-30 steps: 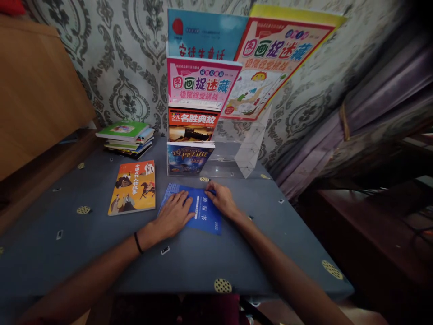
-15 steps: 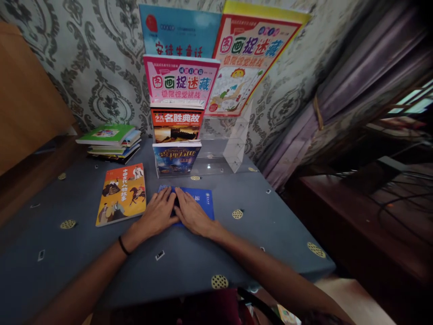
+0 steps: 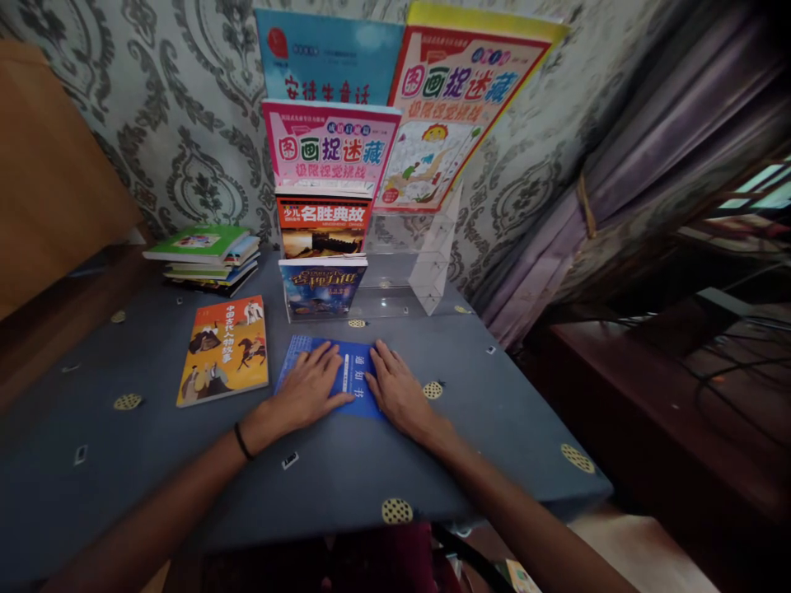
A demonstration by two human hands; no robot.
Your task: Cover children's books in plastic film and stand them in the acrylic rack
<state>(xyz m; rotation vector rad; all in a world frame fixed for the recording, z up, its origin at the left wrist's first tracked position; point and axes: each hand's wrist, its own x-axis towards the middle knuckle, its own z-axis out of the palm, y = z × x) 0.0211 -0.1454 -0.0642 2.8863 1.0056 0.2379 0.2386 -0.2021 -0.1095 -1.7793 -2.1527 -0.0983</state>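
Note:
A blue booklet [image 3: 349,380] with white Chinese characters lies flat on the table, turned sideways to me. My left hand [image 3: 311,383] rests flat across its left half, fingers stretched out and a dark band at the wrist. On the booklet's right edge lies my right hand [image 3: 400,387], palm down with the fingers extended. Neither hand grips anything. To the left of the booklet is an orange-yellow book [image 3: 226,352] with figures and a horse on its cover.
Behind the booklet stands a clear tiered rack [image 3: 429,276] holding several books, among them a dark blue book [image 3: 322,288] lowest in front. A stack of books [image 3: 201,247] sits at the back left. The patterned tablecloth [image 3: 494,445] ends at the right, by a purple curtain [image 3: 544,239].
My hands were close together over the booklet's middle. The right hand has slid to the right edge, so the gap between the hands now shows the cover's characters.

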